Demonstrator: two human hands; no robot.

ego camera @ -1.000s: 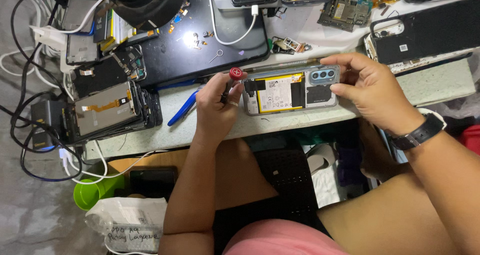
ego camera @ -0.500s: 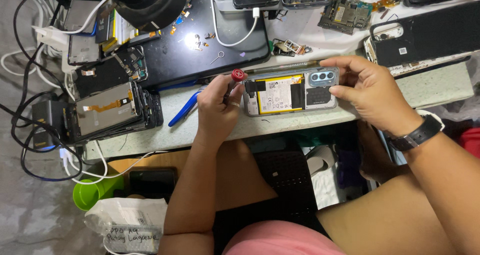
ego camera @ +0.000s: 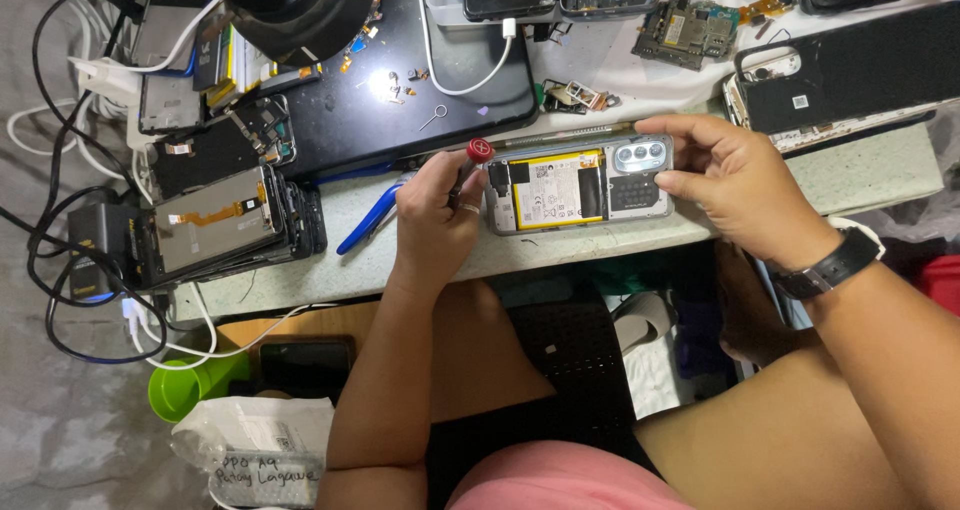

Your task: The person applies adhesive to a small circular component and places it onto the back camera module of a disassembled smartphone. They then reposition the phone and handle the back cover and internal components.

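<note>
An opened phone (ego camera: 580,185) with its back off lies on the bench edge, showing a yellow-labelled battery (ego camera: 553,190) and a camera block (ego camera: 641,154). My left hand (ego camera: 432,215) grips a red-capped screwdriver (ego camera: 474,158), its tip down at the phone's left end. My right hand (ego camera: 738,185) holds the phone's right end, fingers on the top edge beside the camera block. A black watch sits on that wrist.
A stack of dismantled phones and screens (ego camera: 215,225) lies at the left among cables. A black mat (ego camera: 400,70) carries small screws. Blue tweezers (ego camera: 368,225) lie left of my hand. A black phone back cover (ego camera: 850,75) and a circuit board (ego camera: 690,30) sit at the far right.
Little differs: my left hand and the screwdriver have shifted very slightly at the phone's left end. My right hand keeps its hold.
</note>
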